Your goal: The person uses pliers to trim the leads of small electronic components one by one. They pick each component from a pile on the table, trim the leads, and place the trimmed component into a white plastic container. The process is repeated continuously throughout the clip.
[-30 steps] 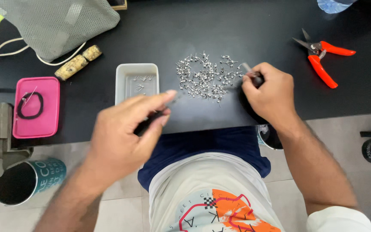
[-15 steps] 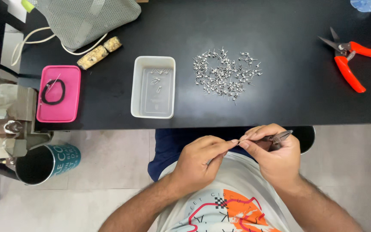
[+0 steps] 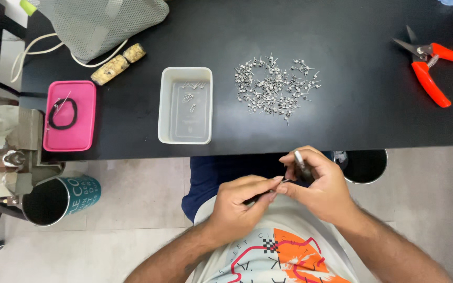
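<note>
- Black and matte, the table [image 3: 342,126] stretches above the person's lap, pale floor tiles below.
- Left hand [image 3: 239,202] has its fingers pinched nearly closed on a thin dark tool [image 3: 258,197].
- Right hand [image 3: 318,183] curls tight around a slim silver-tipped tool [image 3: 301,163]; both sets of fingertips meet over the lap, below the table edge.
- Small shiny metal pieces [image 3: 276,86] lie heaped on the table.
- Beside them sits a translucent rectangular plastic tray [image 3: 185,133].
- Orange-handled snips [image 3: 431,65] lie far right; a glossy pink lid [image 3: 72,133] far left.
</note>
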